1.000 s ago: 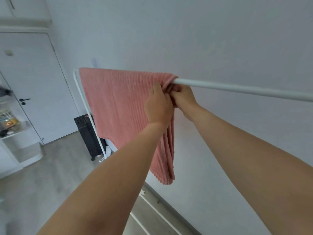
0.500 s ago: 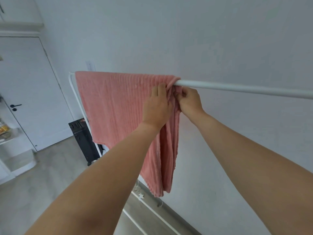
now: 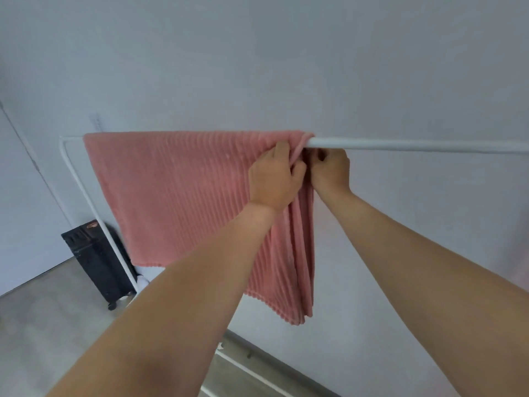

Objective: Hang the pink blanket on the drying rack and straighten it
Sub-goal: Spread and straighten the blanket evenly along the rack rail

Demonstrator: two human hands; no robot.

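Observation:
The pink ribbed blanket (image 3: pixel 183 193) hangs over the white top bar of the drying rack (image 3: pixel 415 145), spread flat on the left and bunched in folds at its right edge. My left hand (image 3: pixel 273 179) grips the bunched right edge just under the bar, fingers curled into the fabric. My right hand (image 3: pixel 329 170) sits right beside it, under the bar, pinching the same edge from the right. The bar to the right of my hands is bare.
A black wheeled case (image 3: pixel 97 259) stands on the floor by the rack's left post (image 3: pixel 86 196). A white wall is close behind the rack. A white door (image 3: pixel 20 210) is at the far left. The rack's lower rail (image 3: pixel 252 368) runs along the floor.
The view has swung right and up, so the door and shelves slid out at the left. Both hands stay at the blanket's bunched right edge, which now lies a little further along the bar.

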